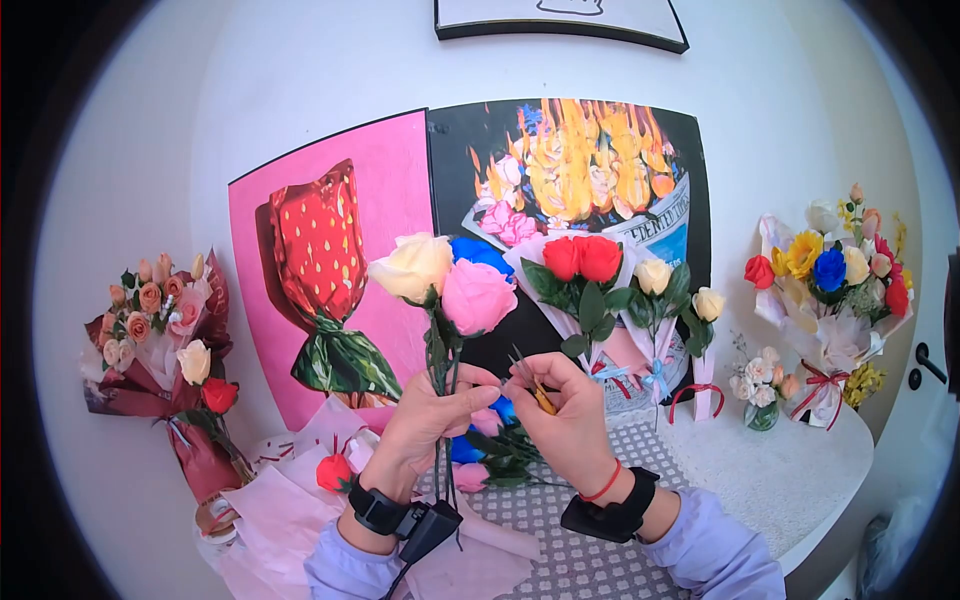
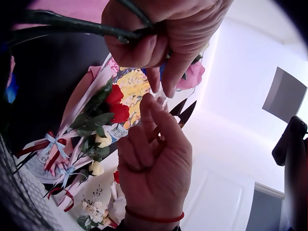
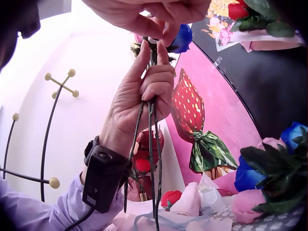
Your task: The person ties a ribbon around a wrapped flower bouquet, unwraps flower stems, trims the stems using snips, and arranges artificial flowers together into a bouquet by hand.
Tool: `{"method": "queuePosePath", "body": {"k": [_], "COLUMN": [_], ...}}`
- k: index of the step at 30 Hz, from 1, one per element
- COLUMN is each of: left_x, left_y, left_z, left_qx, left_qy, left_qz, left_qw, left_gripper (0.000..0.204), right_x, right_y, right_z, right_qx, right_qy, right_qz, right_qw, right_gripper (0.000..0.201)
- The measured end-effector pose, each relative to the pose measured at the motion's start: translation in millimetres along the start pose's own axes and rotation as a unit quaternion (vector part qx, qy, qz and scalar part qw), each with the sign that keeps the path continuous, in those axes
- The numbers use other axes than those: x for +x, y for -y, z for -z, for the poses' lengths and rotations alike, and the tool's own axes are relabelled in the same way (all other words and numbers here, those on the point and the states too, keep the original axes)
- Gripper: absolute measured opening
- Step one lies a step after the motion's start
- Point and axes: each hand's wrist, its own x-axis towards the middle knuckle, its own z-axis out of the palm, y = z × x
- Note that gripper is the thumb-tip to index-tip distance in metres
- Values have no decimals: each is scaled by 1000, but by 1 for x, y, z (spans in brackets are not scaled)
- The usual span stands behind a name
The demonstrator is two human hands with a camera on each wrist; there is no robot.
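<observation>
My left hand [image 1: 440,415] grips the dark green stems [image 3: 153,187] of a small bunch in front of me. At its top are a cream rose [image 1: 408,268], a pink rose [image 1: 479,297] and a blue rose [image 1: 478,250] partly behind them. Small scissors with yellow handles [image 1: 543,401] are tucked in my right hand [image 1: 572,425], their pointed blades [image 2: 186,114] sticking up and spread apart. Thumb and index finger of both hands come together beside the stems; what lies between these fingertips is too small to make out.
Loose blue and pink roses [image 1: 472,476] lie behind my hands on the grey dotted cloth [image 1: 600,540]. Pink wrapping paper [image 1: 275,525] covers the left. Wrapped red roses [image 1: 582,258] stand at the back. Larger bouquets stand left [image 1: 150,330] and right [image 1: 845,330].
</observation>
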Motion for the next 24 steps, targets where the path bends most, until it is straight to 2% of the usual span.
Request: {"method": "queuePosePath", "body": {"k": [6,8,11,13,15,17,19,21,22,24], "left_x": [2,2,4,6,7,8,8,8,9,9], "left_y": [4,2,1,2,5,7,7,7,7,7], "left_z": [2,-1,-2,-1,1,2,2,2,1,1], "left_qx": [29,41,27,19,10,-31,-55,-79,-96,-111], "left_qy": [-4,-27,-39,-56,-68,-73,-74,-76,-79,-84], "left_qz": [6,13,4,-10,-23,-32,-40,-49,-59,-72], "left_qw": [1000,999,999,998,997,996,995,993,991,988], "left_gripper": [17,15,10,9,9,9,10,10,11,11], "right_x": [-3,-4,-5,-4,-5,-7,-16,-24,-33,-43], "right_y": [-3,-4,-7,-10,-15,-27,-30,-31,-25,-26], "right_z": [1,1,0,4,4,2,-3,-13,-13,-22], "right_qx": [-25,-27,15,84,72,32,34,19,22,28], "right_qy": [15,23,2,20,24,65,80,147,182,198], "right_qz": [1,1,1,-65,-72,-47,-65,-43,-100,-111], "right_qw": [1000,999,1000,994,994,996,994,988,978,973], "right_gripper": [15,14,15,16,17,17,19,22,26,27]}}
